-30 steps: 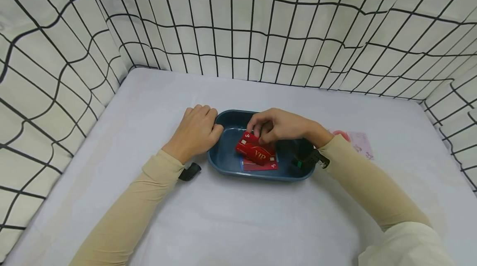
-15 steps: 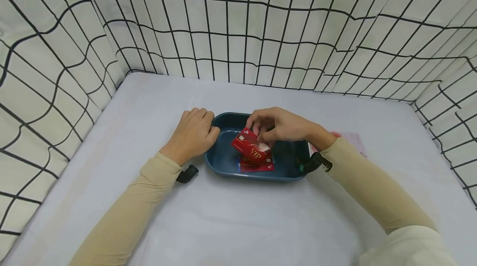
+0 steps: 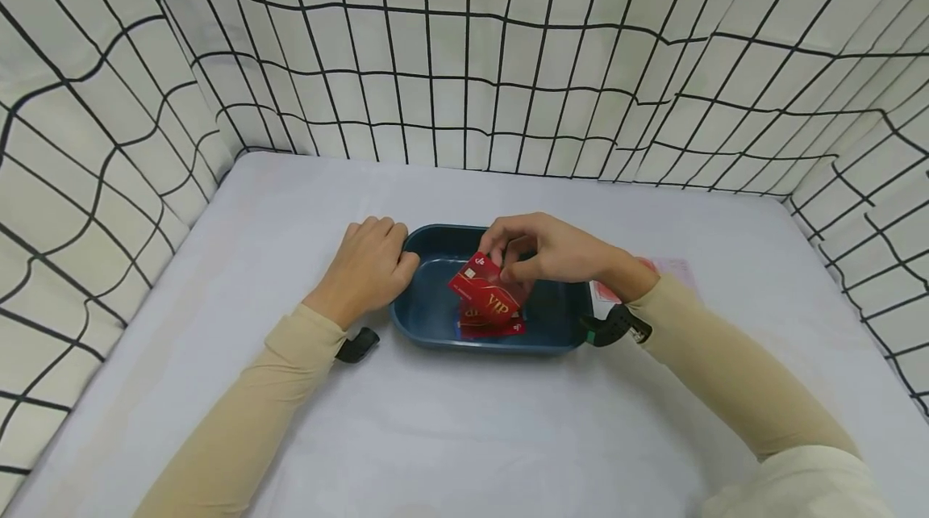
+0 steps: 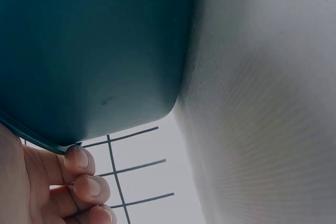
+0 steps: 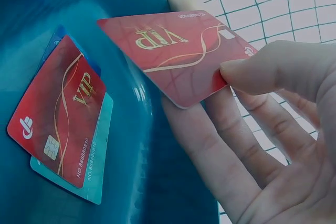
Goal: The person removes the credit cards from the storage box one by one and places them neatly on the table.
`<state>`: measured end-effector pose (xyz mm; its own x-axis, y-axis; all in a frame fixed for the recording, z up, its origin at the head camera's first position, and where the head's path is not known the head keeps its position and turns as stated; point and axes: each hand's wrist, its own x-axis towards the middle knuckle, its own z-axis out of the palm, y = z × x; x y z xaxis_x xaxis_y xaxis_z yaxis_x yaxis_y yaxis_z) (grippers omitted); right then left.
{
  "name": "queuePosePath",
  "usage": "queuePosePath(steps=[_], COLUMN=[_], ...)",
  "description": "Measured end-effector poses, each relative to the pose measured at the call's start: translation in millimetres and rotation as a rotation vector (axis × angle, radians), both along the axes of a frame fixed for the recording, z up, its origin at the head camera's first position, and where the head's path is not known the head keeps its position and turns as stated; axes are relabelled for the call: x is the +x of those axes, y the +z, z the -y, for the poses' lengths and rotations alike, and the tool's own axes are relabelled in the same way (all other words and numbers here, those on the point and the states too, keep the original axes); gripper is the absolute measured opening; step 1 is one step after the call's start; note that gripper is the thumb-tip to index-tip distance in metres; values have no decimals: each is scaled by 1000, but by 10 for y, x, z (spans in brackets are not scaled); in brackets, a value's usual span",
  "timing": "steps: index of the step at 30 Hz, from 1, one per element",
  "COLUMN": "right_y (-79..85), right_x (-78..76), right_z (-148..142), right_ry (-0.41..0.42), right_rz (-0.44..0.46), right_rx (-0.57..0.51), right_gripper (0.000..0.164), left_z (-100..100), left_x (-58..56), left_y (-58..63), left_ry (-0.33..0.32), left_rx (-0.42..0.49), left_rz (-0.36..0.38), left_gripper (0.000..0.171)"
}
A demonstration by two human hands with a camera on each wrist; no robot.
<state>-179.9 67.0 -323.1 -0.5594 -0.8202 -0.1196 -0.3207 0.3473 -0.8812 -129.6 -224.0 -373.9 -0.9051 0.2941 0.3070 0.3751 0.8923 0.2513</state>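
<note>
My right hand (image 3: 555, 252) pinches a red VIP card (image 3: 482, 284) between thumb and fingers, holding it tilted above the blue tray (image 3: 486, 349). In the right wrist view, the thumb presses on its printed face and the fingers are behind it. Below, another red VIP card (image 5: 65, 114) lies on the tray floor. It partly covers a teal card (image 5: 102, 150) and a blue card (image 5: 56, 39). My left hand (image 3: 366, 260) grips the tray's left end. In the left wrist view its fingertips (image 4: 80, 159) curl under the rim.
A pale pink paper (image 3: 678, 272) and a red item (image 3: 613, 292) lie right of the tray, partly hidden by my right forearm. Black straps are at both wrists. White walls with a black grid (image 3: 464, 70) enclose the white table (image 3: 464, 429) behind and at the sides.
The pinched red card has been tilted up slightly, away from the cards beneath it. The head view has shifted a little, while the left hand stays at the tray's end.
</note>
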Motion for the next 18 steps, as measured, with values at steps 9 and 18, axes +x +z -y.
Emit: queuePosePath(steps=[9, 18], right_y=[46, 70], right_x=[58, 94], right_z=[-49, -108], right_ry=[-37, -76], right_rz=[7, -6], right_rx=[-13, -45], right_gripper=[33, 34], left_z=[-4, -9], left_x=[4, -7], left_y=[-16, -20], left_ry=[3, -1], left_rx=[2, -9], left_rz=[0, -13], left_gripper=[20, 19])
